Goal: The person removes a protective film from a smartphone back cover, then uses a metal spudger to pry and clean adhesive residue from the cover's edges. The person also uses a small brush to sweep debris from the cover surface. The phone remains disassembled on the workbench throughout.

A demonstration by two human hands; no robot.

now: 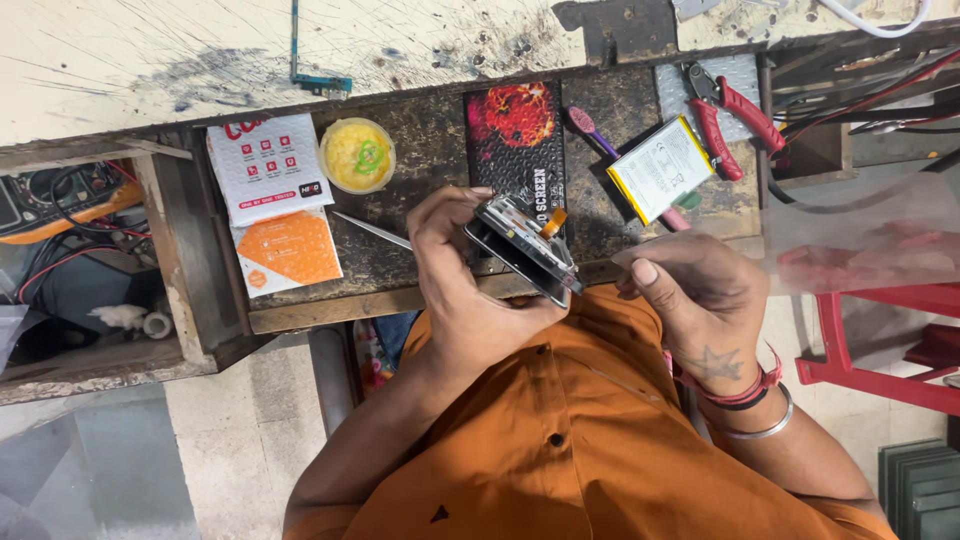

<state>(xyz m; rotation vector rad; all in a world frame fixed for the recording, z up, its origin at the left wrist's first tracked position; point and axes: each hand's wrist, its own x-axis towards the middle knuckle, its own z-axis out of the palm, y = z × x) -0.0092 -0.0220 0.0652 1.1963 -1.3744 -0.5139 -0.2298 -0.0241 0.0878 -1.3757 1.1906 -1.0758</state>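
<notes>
Over the worn workbench (400, 270), the left hand (470, 290) gripped an opened phone (525, 250) by its edge, tilted (orange flex cable (553, 221) showing on top), fingers wrapped around its left side. Just right of the phone, the right hand (700, 300) pinched a clear plastic film (860, 235), apart from it.

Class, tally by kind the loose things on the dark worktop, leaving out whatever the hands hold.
Printed packets: 3
Phone battery: 1
Red-handled pliers: 1
Yellow round tub: 1
Tweezers: 1
Purple toothbrush: 1
Total: 8
</notes>
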